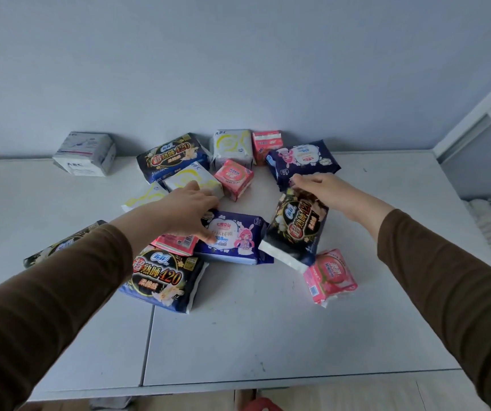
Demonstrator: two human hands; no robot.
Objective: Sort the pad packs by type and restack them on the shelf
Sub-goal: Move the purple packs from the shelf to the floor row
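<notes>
Both arms in brown sleeves (45,292) come in from the lower corners of the frame and stretch forward over the white table (268,336), where the pad packs lie scattered around the centre. Nearest, left of centre, a black-and-gold pack (164,280) lies flat, and right of centre sits a small pink pack (331,275). The left hand (189,212) reaches palm down, fingers spread and curled over the left end of a dark blue pack with a pink cartoon figure (232,238), touching it; whether it has really got hold I cannot tell. A red-and-white pack (176,243) peeks out just under that wrist. The right hand (319,186) is bent at the wrist, fingers pinched on the top edge of a second black-and-gold pack (296,228), which hangs tilted, its lower white end near the table. Farther back, toward the wall, lie white-and-yellow packs (192,179), a pink square pack (233,178), another dark blue pack (303,160) and a third black-and-gold one (173,155). Off at the upper left a white pack (85,154) sits well apart.
</notes>
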